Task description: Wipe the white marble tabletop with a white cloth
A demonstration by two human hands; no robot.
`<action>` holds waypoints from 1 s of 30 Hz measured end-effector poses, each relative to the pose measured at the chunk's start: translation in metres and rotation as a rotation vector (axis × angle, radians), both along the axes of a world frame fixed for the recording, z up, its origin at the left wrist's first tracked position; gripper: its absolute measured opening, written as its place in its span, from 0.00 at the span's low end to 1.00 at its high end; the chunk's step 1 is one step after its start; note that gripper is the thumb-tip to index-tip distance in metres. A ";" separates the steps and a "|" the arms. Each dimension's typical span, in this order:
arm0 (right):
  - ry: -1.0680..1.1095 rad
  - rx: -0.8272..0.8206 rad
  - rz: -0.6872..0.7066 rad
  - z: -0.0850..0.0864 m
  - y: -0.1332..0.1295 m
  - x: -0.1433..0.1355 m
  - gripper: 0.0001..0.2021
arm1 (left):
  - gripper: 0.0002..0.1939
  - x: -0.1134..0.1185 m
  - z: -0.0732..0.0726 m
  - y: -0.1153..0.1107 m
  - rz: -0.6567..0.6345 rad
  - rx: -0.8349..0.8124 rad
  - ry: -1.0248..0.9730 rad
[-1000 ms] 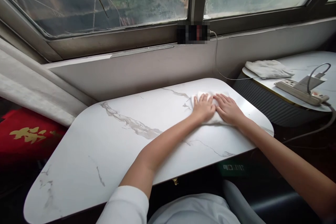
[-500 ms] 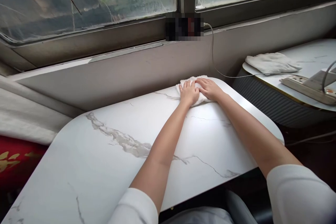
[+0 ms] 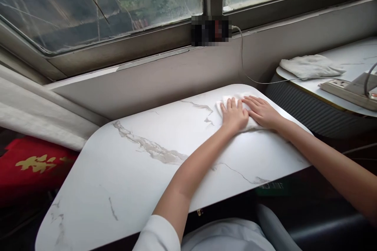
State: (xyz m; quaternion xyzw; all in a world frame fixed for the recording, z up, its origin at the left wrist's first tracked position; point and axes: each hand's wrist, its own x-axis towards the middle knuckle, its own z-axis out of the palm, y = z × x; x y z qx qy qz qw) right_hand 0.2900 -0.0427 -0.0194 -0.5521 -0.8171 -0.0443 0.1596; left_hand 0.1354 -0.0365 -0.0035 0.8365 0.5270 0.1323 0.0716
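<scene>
A white cloth (image 3: 253, 124) lies crumpled on the white marble-patterned table (image 3: 141, 188), near the rounded far right corner. My left hand (image 3: 235, 117) presses flat on the cloth's left part, open, with its fingers stretched forward. On the cloth's right part rests my right hand (image 3: 262, 112), also open and flat, its fingers pointing left towards my left hand. The two hands nearly touch. Parts of the cloth are hidden under both palms.
Behind the table run a low wall and a window frame (image 3: 129, 57). A pixelated dark object (image 3: 210, 31) sits on the ledge with a cable. To the right, a second table holds a folded cloth (image 3: 312, 66) and a power strip (image 3: 344, 90). Red fabric (image 3: 38, 164) hangs at left.
Both hands have slid the cloth from the table's far edge back towards me and to the right. The view has also shifted slightly.
</scene>
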 end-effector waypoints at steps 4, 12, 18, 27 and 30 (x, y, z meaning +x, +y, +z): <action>-0.030 -0.018 -0.126 0.002 -0.063 0.030 0.27 | 0.29 0.029 0.003 -0.046 -0.108 -0.019 -0.031; -0.003 -0.001 -0.189 -0.004 -0.139 0.062 0.27 | 0.31 0.051 0.009 -0.104 -0.280 -0.068 -0.092; 0.032 -0.038 -0.186 -0.001 -0.123 0.063 0.26 | 0.31 0.053 0.004 -0.089 -0.281 -0.057 -0.114; 0.008 -0.102 -0.161 0.011 -0.035 0.048 0.26 | 0.29 0.050 0.004 -0.017 -0.147 -0.062 -0.118; -0.027 -0.090 -0.092 0.014 0.008 0.038 0.26 | 0.28 0.041 0.003 0.017 -0.081 -0.065 -0.119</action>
